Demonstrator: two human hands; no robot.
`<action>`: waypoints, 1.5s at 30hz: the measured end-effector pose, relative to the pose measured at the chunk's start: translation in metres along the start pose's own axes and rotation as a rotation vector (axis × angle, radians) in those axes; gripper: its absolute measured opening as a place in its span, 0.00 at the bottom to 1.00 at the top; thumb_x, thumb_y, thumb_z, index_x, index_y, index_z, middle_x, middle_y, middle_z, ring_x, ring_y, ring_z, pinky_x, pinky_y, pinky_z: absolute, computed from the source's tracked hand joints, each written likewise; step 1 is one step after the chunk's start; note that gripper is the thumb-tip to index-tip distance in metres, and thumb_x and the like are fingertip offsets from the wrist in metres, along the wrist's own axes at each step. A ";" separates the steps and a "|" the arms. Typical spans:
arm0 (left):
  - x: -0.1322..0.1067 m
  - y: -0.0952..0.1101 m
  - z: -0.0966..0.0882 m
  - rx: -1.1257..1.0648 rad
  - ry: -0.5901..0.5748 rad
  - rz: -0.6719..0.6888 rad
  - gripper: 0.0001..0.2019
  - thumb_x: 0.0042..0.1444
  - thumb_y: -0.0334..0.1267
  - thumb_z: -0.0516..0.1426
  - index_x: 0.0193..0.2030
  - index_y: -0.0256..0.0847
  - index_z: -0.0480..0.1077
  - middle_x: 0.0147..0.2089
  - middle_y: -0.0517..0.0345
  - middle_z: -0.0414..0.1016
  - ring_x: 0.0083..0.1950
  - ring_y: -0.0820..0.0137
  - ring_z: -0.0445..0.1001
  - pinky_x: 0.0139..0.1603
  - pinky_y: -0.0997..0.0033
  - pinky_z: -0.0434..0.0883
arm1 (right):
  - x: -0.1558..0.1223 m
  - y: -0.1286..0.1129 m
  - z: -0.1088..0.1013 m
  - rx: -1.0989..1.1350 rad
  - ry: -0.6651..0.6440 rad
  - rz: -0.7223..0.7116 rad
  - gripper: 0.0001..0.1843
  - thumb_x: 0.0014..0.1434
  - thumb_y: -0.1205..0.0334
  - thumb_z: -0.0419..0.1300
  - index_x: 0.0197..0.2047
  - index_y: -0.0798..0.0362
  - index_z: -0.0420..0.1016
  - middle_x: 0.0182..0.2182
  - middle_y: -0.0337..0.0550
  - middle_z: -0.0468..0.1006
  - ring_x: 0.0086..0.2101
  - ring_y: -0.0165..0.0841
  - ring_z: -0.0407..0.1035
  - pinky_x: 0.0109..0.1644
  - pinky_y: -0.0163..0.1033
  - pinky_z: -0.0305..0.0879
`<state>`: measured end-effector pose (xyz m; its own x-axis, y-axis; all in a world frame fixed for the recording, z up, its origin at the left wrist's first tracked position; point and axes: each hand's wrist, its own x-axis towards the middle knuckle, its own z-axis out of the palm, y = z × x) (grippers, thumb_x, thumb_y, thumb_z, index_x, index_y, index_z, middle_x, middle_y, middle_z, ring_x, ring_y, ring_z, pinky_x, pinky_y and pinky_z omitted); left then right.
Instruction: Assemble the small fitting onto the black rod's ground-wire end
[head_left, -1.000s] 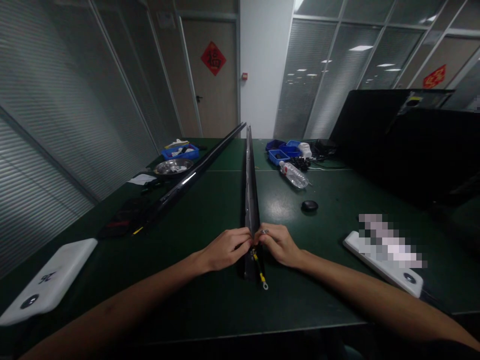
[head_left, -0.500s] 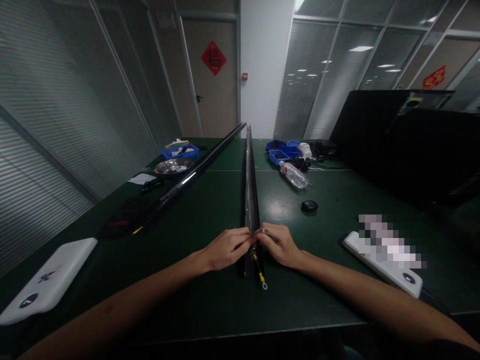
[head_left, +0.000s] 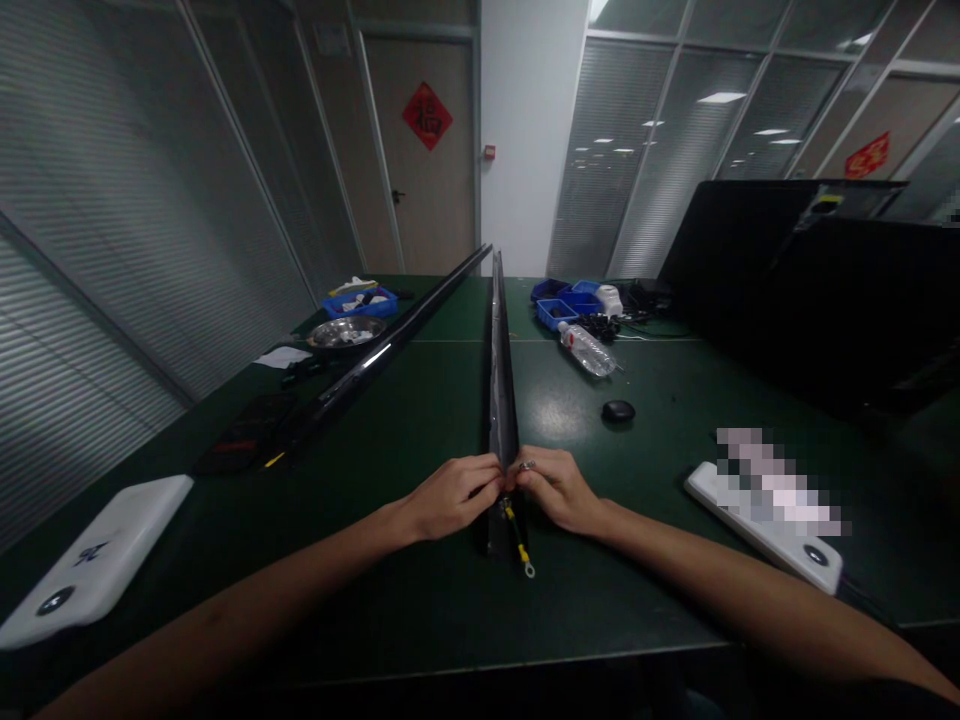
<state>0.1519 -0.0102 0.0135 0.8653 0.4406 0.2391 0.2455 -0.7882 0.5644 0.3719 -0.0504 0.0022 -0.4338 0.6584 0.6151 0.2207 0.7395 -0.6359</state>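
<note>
A long, dark, channel-shaped rail [head_left: 498, 380] runs away from me along the table. Over its near end, my left hand [head_left: 459, 497] and my right hand [head_left: 556, 488] meet, fingers closed and fingertips pressed together. What they pinch between them is hidden. Just below the fingertips a short yellow-and-black wire [head_left: 517, 530] comes out, ending in a metal ring terminal [head_left: 530, 570] over the table. A ring shows on one finger of my right hand. A second dark rail [head_left: 375, 362] lies slanted to the left, with a yellow piece [head_left: 275, 460] at its near end.
On the green table [head_left: 420, 610], white devices [head_left: 97, 560] lie left and right. A black mouse [head_left: 619, 411], a plastic bottle [head_left: 589, 350] and blue bins [head_left: 556, 314] are at right. A metal bowl [head_left: 346, 333] stands left; dark monitors [head_left: 810, 300] rise at far right.
Almost nothing differs. My fingers keep their place at the rail's near end, with only a tiny shift of the right fingers.
</note>
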 end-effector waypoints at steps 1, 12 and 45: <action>0.000 0.000 0.000 0.000 0.001 -0.001 0.16 0.74 0.38 0.44 0.49 0.38 0.73 0.46 0.52 0.73 0.46 0.66 0.74 0.51 0.67 0.72 | 0.000 0.000 0.000 -0.010 0.008 0.000 0.20 0.75 0.54 0.49 0.35 0.54 0.74 0.29 0.43 0.73 0.30 0.33 0.68 0.37 0.38 0.65; 0.000 0.001 -0.001 -0.011 0.021 -0.003 0.17 0.74 0.40 0.45 0.50 0.39 0.74 0.46 0.53 0.74 0.47 0.66 0.75 0.51 0.67 0.73 | 0.001 -0.002 0.001 -0.037 0.036 0.019 0.20 0.74 0.55 0.50 0.35 0.53 0.74 0.29 0.43 0.73 0.30 0.33 0.68 0.36 0.38 0.65; 0.000 0.009 -0.006 -0.062 -0.018 -0.072 0.19 0.76 0.38 0.42 0.47 0.37 0.74 0.46 0.54 0.71 0.44 0.70 0.73 0.48 0.70 0.71 | 0.018 0.029 -0.065 -0.670 0.098 0.504 0.14 0.73 0.55 0.52 0.35 0.51 0.66 0.26 0.40 0.73 0.27 0.34 0.68 0.31 0.36 0.56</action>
<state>0.1512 -0.0145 0.0235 0.8543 0.4868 0.1823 0.2802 -0.7267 0.6272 0.4277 -0.0080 0.0254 -0.0730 0.9182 0.3893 0.8527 0.2599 -0.4532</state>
